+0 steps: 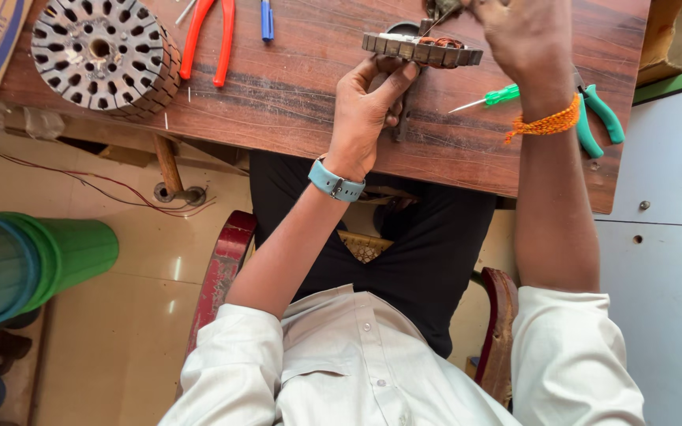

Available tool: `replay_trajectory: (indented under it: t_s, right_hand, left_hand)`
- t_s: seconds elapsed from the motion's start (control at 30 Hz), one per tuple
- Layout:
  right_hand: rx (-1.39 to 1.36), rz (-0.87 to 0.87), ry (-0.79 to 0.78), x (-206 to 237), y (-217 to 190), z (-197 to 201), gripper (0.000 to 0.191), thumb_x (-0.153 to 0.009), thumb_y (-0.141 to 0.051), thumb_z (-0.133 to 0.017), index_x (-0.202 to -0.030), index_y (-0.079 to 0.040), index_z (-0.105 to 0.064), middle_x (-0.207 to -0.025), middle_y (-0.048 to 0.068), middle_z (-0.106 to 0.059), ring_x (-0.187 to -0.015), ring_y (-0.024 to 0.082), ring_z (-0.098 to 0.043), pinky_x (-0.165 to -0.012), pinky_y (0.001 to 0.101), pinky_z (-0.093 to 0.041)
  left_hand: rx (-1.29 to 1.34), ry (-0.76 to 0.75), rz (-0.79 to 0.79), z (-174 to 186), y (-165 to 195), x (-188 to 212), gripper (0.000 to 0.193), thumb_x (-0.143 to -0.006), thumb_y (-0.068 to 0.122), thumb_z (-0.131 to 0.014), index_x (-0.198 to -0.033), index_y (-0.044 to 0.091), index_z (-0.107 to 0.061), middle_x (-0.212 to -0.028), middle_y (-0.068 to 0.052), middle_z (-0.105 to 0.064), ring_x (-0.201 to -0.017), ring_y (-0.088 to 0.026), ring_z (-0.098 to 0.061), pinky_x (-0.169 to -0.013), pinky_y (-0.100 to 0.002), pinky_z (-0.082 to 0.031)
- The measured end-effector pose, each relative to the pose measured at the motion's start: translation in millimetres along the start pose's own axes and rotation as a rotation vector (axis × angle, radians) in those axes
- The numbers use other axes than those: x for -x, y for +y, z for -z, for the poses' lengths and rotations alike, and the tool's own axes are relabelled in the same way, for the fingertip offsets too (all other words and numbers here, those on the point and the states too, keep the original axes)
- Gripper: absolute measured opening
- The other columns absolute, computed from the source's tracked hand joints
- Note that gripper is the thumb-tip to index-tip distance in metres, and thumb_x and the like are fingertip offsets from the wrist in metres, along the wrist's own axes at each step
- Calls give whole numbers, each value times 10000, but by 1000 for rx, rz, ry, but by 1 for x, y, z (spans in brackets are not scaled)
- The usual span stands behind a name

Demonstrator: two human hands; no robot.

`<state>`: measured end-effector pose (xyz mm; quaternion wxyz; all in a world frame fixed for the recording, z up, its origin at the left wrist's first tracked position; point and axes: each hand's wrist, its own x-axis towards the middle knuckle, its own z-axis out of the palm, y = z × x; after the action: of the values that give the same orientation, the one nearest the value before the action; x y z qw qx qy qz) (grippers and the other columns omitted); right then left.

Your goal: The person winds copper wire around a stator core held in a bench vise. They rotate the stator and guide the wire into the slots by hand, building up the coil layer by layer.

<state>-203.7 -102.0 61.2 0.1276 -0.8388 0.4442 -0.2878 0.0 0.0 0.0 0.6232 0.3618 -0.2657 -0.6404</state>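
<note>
Left hand (369,106) gripping slotted metal stator ring (420,49) from below on wooden table (294,87); right hand (518,31) closed above it, grasp unclear; green screwdriver (489,99) alongside.

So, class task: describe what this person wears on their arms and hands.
Both arms wear white shirt sleeves rolled above the elbow. The left hand is bare, with a light blue watch strap at its wrist. The right hand is bare, with an orange braided thread round its wrist.

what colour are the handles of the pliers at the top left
Red-orange handles on the pliers, seen in the head view.
</note>
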Motion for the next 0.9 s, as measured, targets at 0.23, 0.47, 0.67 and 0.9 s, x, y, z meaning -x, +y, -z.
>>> replay_trajectory:
  t_s: [0.23,0.47,0.67,0.9]
  right_hand:
    - [-264,-12,148,11,-35,33,82,-1067,50,-723,-1070,87,-649,-1042,71,-689,-924,134,-630,-807,291,-534]
    - [-602,-221,70,24,-90,75,82,-1038,-28,-722,-1065,15,-658,-996,-16,-714,-922,32,-692,-842,181,-559]
    - [-411,-193,-86,30,-105,69,61,-1016,-12,-735,-1063,27,-737,-873,44,-694,-747,54,-589,-630,202,-453]
    - [-523,-205,-87,48,-96,39,89,-1057,45,-687,-1129,36,-738,-980,33,-741,-872,38,-680,-737,182,-541]
  left_hand:
    - [-795,125,-747,-7,13,16,120,-1022,256,-781,-1053,216,-672,-1024,59,-676,-903,-87,-680,-807,-240,-559]
    - [-1331,-570,-1257,13,76,-36,799,-997,58,-761,-1610,227,-277,-1400,21,-627,-1193,-203,-599,-1034,-354,-544]
    - [-1243,-676,-1143,13,82,-46,858,-1011,-7,-759,-1629,210,-205,-1403,-4,-657,-1044,-209,-576,-999,-329,-548]
    - [-1281,-653,-1109,13,85,-46,853,-919,-20,-769,-1602,188,-302,-1326,-13,-628,-1200,-259,-591,-1108,-395,-531]
